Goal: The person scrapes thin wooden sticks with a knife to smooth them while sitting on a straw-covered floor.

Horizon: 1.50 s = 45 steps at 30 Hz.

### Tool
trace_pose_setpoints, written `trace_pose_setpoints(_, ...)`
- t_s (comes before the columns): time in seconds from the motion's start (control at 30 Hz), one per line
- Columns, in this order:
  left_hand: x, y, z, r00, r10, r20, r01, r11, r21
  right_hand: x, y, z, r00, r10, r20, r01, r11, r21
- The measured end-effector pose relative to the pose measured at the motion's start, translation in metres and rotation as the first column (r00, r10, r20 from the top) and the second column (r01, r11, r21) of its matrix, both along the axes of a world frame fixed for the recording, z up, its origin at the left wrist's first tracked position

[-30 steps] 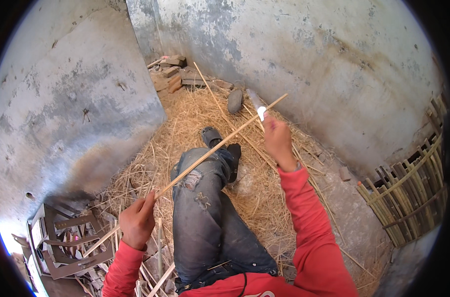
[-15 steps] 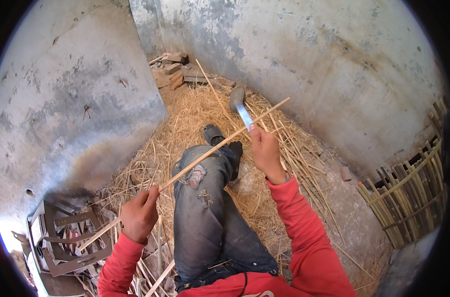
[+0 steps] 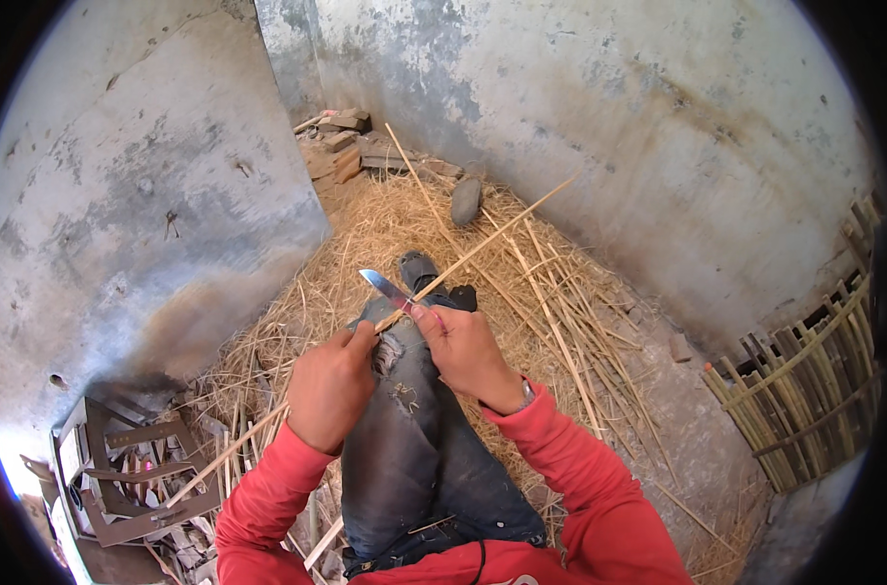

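My left hand (image 3: 333, 388) is closed round a long, thin bamboo strip (image 3: 502, 232), which slants from the lower left up to the far right across my knee. In my right hand (image 3: 463, 357) is a knife (image 3: 386, 287), its shiny blade pointing up and to the left. The blade lies across the strip just ahead of my left hand, above the torn knee of my dark jeans (image 3: 404, 439). My fingers cover the knife's handle, and the right thumb rests close to the strip. The two hands are nearly together.
Shavings and straw (image 3: 366, 229) cover the floor, with loose strips (image 3: 565, 331) lying to the right. A stone (image 3: 466, 201) sits beyond my foot. Broken bricks (image 3: 346, 146) lie in the corner. A slatted bamboo basket (image 3: 804, 380) stands right, a broken brown frame (image 3: 122, 478) left.
My right hand has drawn back along the strip toward my left hand, and the blade has swung leftward. My left hand has moved forward and right, up to the knee.
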<state>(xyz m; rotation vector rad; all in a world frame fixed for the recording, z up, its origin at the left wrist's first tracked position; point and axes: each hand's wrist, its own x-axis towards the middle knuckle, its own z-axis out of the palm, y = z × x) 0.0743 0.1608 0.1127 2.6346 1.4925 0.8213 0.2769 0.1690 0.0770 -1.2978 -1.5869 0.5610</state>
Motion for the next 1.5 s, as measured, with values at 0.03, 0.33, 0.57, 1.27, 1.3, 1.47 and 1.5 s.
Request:
trace_pose_setpoints(0.03, 0.002, 0.0, 0.003, 1.0, -0.008, 0.011, 0.008, 1.0, -0.005, 0.005, 0.0, 0.001, 0.999, 0.041, -0.032, -0.042, 0.999, -0.027)
trace_pose_setpoints(0.33, -0.012, -0.013, 0.006, 0.975, -0.081, 0.206, 0.076, 0.997, 0.034, 0.047, 0.005, 0.016, 0.908, -0.036, -0.417, -0.01, 0.994, -0.107)
trace_pose_setpoints(0.57, 0.0, -0.013, 0.004, 0.977, -0.098, 0.188, 0.087, 0.994, 0.063, 0.01, -0.008, 0.026, 0.938, 0.113, -0.327, -0.148, 0.985, -0.085)
trace_pose_setpoints(1.27, 0.014, -0.023, -0.002, 0.999, 0.0, -0.037, 0.01, 0.965, 0.261, 0.014, -0.018, 0.045, 0.967, 0.008, -0.254, -0.013, 1.0, -0.015)
trace_pose_setpoints(1.3, 0.015, -0.023, -0.002, 0.999, 0.0, -0.038, 0.01, 0.965, 0.262, 0.013, -0.019, 0.044, 0.967, 0.008, -0.255, -0.012, 1.0, -0.013)
trace_pose_setpoints(1.47, 0.017, -0.025, -0.004, 0.999, 0.004, -0.043, 0.008, 0.965, 0.263, 0.011, -0.021, 0.045, 0.968, -0.043, -0.246, 0.055, 0.998, 0.041)
trace_pose_setpoints(1.5, 0.018, -0.024, -0.005, 0.999, 0.003, -0.044, 0.009, 0.965, 0.261, 0.01, -0.024, 0.046, 0.968, -0.044, -0.246, 0.055, 0.998, 0.039)
